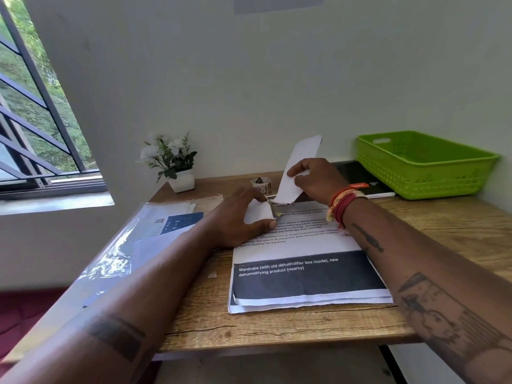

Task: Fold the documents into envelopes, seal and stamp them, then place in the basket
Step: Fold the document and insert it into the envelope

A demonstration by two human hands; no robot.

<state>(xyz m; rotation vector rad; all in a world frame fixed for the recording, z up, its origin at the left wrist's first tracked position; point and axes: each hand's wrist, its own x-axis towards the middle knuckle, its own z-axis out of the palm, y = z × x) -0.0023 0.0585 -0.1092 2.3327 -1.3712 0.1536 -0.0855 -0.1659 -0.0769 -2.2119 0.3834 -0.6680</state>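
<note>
A stack of printed documents (302, 275) lies on the wooden desk (277, 325) in front of me. My right hand (315, 180) grips a folded white paper (297, 164) that stands tilted upright over the stack's far end. My left hand (241, 217) presses a small white envelope (259, 212) flat on the stack, fingers spread around it. A roll of stamps or stickers (261, 184) sits just behind my hands. The green plastic basket (424, 164) stands at the back right of the desk.
A clear plastic pack of envelopes (144, 239) lies along the desk's left edge. A small white pot of artificial flowers (174, 167) stands at the back left. A black booklet (363, 180) lies beside the basket. A barred window (36, 106) is to the left.
</note>
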